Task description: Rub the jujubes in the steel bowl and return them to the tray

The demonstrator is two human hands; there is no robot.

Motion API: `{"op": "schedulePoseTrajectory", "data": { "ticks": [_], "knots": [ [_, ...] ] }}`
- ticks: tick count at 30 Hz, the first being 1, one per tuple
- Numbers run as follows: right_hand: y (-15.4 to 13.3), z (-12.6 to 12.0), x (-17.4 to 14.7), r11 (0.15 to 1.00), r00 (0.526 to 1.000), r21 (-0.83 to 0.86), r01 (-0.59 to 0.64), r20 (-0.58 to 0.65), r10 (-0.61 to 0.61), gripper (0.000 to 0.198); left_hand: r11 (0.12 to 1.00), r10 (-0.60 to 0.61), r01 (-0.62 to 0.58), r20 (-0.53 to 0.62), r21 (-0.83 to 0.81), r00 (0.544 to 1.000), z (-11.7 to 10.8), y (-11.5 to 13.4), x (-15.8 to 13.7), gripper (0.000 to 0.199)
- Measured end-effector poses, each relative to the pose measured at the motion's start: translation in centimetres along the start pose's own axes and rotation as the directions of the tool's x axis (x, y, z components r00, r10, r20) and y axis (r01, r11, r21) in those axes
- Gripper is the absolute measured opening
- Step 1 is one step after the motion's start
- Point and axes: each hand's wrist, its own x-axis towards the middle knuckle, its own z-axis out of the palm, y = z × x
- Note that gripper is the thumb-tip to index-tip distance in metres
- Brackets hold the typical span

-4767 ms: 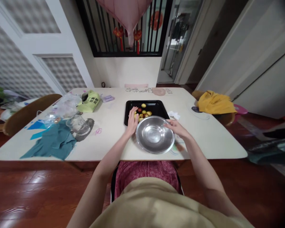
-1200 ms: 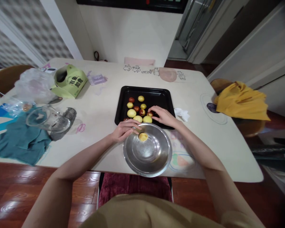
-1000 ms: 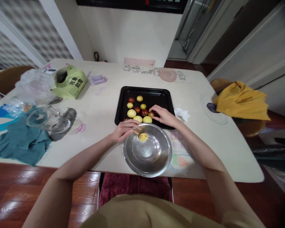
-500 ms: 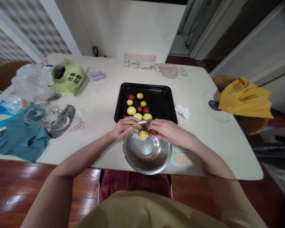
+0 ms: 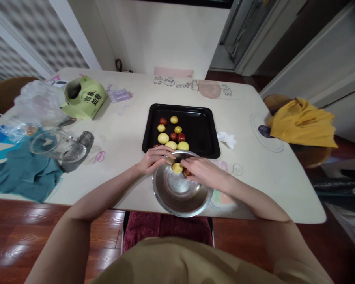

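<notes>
A shiny metal bowl (image 5: pixel 182 197) stands at the table's front edge, its far rim against a black baking tray (image 5: pixel 199 128). My left hand (image 5: pixel 155 158) grips the bowl's upper left rim. Inside the bowl, my right hand (image 5: pixel 199 170) has its fingers curled over a reddish-brown round fruit (image 5: pixel 187 172), partly hidden under them. A yellow fruit (image 5: pixel 177 168) lies beside it in the bowl, close to my right fingertips. Several yellow fruits (image 5: pixel 163 138) and red fruits (image 5: pixel 181 137) rest on the left half of the tray.
A crumpled white tissue (image 5: pixel 227 139) lies right of the tray. On the left are a glass jug (image 5: pixel 59 146) on its side, a teal cloth (image 5: pixel 26 169), a green carton (image 5: pixel 87 98) and a clear plastic bag (image 5: pixel 40 102). A yellow cloth (image 5: pixel 303 124) hangs at the right.
My right hand has moved from the bowl's far rim down and slightly left into the bowl, with the reddish fruit. My left hand has stayed at the rim.
</notes>
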Motion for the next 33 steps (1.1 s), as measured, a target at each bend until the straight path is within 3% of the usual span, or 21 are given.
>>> {"op": "schedulePoseTrajectory", "data": {
  "ticks": [18, 22, 27, 29, 33],
  "knots": [
    [0.2, -1.9, -0.7, 0.996, 1.0, 0.092, 0.006, 0.014, -0.007, 0.014, 1.0, -0.006, 0.006, -0.003, 0.006, 1.0, 0.0, 0.2, 0.1, 0.043],
    [1.6, -2.4, -0.7, 0.982, 0.988, 0.179, 0.059, -0.148, -0.033, 0.008, 1.0, -0.012, 0.012, 0.001, 0.001, 1.0, 0.0, 0.2, 0.1, 0.043],
    [6.0, -2.0, 1.2, 0.974, 0.878, 0.221, 0.058, -0.475, 0.056, 0.029, 1.0, -0.014, 0.013, -0.009, -0.023, 1.0, 0.0, 0.1, 0.2, 0.043],
    [7.9, -1.3, 2.1, 0.972, 0.868, 0.223, 0.077, -0.495, 0.045, 0.037, 1.0, -0.017, 0.017, -0.01, -0.022, 1.0, 0.0, 0.1, 0.2, 0.045],
    [10.5, 0.5, 3.6, 0.953, 0.895, 0.235, 0.189, -0.441, -0.069, 0.056, 1.0, -0.021, 0.021, -0.008, -0.014, 1.0, 0.0, 0.3, 0.2, 0.046]
  ]
}}
